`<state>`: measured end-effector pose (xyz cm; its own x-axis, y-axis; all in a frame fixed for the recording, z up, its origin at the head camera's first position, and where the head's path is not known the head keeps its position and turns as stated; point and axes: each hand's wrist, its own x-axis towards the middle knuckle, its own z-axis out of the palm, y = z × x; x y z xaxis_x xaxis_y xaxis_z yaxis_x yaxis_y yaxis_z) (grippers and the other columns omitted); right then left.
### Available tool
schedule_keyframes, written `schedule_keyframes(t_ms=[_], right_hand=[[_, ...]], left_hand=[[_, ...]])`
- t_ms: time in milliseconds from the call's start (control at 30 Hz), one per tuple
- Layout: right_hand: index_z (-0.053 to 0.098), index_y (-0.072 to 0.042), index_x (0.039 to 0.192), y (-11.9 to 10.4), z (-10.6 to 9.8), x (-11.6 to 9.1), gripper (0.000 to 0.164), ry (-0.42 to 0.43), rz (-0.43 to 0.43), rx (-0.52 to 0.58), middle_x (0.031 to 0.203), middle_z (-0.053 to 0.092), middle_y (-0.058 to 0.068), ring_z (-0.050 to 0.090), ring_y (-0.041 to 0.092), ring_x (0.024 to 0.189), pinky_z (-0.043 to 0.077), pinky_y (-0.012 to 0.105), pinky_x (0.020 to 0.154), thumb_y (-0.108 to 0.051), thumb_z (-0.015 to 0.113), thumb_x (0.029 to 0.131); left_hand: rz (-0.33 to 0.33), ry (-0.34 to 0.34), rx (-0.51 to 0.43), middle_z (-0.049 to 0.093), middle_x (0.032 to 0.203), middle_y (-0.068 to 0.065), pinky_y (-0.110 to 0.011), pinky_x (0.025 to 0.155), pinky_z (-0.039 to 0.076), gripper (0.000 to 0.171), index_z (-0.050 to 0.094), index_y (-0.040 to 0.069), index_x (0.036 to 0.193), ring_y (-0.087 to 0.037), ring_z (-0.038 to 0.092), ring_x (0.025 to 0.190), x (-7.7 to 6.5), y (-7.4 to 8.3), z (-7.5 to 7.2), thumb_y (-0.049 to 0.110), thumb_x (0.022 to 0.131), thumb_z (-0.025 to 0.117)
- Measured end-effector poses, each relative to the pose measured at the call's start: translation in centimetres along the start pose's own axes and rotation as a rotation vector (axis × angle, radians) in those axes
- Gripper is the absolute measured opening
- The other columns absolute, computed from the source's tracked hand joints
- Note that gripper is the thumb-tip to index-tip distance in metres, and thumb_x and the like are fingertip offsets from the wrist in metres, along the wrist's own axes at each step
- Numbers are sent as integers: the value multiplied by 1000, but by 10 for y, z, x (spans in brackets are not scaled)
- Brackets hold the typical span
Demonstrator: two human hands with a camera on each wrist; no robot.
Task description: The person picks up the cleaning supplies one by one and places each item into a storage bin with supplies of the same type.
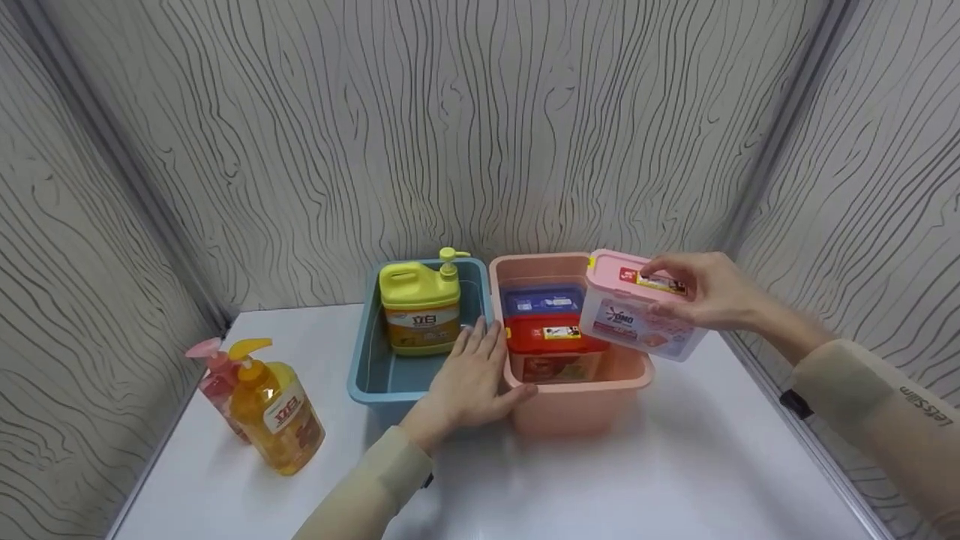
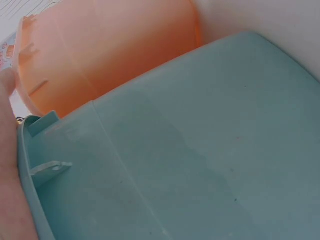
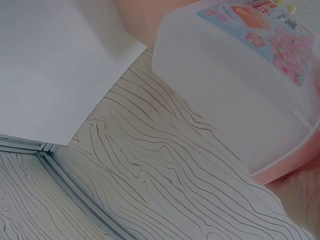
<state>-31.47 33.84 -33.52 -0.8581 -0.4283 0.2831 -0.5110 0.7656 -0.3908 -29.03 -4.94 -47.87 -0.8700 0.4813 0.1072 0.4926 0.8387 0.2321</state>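
My right hand [image 1: 701, 289] grips a white tub with a pink lid [image 1: 626, 322] by its lid, thumb in front and fingers on top. This laundry-capsule tub tilts over the right rim of the pink bin [image 1: 581, 409]; the right wrist view shows its pale base [image 3: 220, 95]. Inside the bin sit a red-lidded tub [image 1: 559, 356] and a blue-lidded tub [image 1: 544, 300]. My left hand [image 1: 469, 382] lies with fingers extended across the adjoining rims of the pink bin and the blue bin [image 1: 360, 375]. A yellow pump jug [image 1: 421, 315] stands in the blue bin.
An amber pump bottle [image 1: 281, 427] and a pink pump bottle [image 1: 217, 382] stand close together at the left of the white table [image 1: 600, 487]. Wood-grain panels [image 1: 480, 135] enclose the back and both sides.
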Motion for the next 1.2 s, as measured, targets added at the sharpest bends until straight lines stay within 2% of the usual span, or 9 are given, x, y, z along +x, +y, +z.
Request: schedule_keyframes(t_ms=[133,367,633,833,1200], right_hand=[[77,-16,135,-5,4,2,48,-8,-1,0,126,82,10,66,23,97,56,29,79,-32,89,92],[77,-17,135,-11,12,6,50,-3,-47,14,133,82,9,72,24,106,63,37,90,-33,92,90],[78,-16,132,-15,23,10,46,-9,-112,47,130,82,8,70,21,105,61,28,88,-29,92,90],[79,-14,129,-17,28,12,44,-1,-170,60,127,83,9,67,18,98,57,26,83,-27,91,89],[79,-19,131,-29,35,17,47,-30,-172,70,131,82,4,69,21,107,61,31,88,-32,92,88]], left_hand=[[-1,5,4,20,190,-8,-59,146,15,115,21,11,181,-35,12,180,0,0,0,93,100,30],[-2,4,5,18,190,-5,-55,147,12,115,18,14,181,-33,9,180,-1,1,0,94,99,29],[-11,-1,12,18,190,-4,-55,147,12,115,19,15,181,-33,9,180,-1,1,0,94,99,29],[-8,-10,14,20,190,-8,-57,147,12,115,21,11,181,-35,12,180,1,1,1,92,100,31],[-9,-8,4,19,190,-8,-57,147,12,115,21,11,181,-35,12,180,1,0,1,93,100,30]])
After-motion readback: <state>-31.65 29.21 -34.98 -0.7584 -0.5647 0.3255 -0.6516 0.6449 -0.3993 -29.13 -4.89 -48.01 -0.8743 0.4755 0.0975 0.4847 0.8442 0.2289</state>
